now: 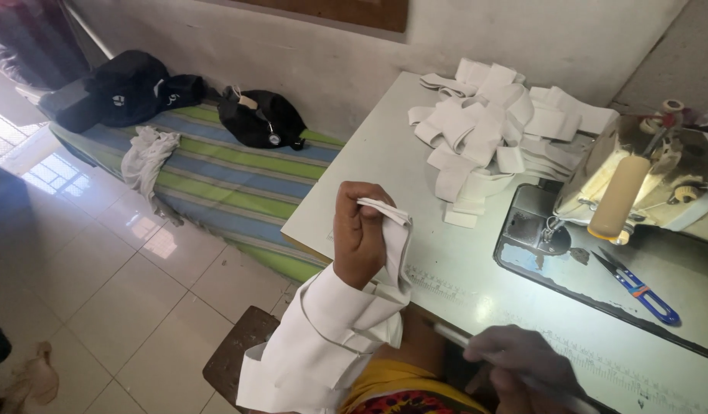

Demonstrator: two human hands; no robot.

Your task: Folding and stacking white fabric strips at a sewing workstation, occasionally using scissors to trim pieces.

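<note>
Just left of the sewing machine point(645, 180), the left hand point(359, 234) pinches a folded white fabric piece point(392, 238) at its top edge, likely light, limp and best held there, while the blurred right hand point(523, 360) curls its fingers round a thin tool point(454, 334).

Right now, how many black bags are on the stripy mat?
2. One big black bag lies at the mat's far left end; a smaller black bag sits further right by the wall. None seems hidden.

You are in a small sewing workshop, sewing machine point(645, 180) on white table point(385, 153), pile of cut white pieces point(492, 126), thread snips point(642, 290), striped mattress point(231, 176) beside.
</note>
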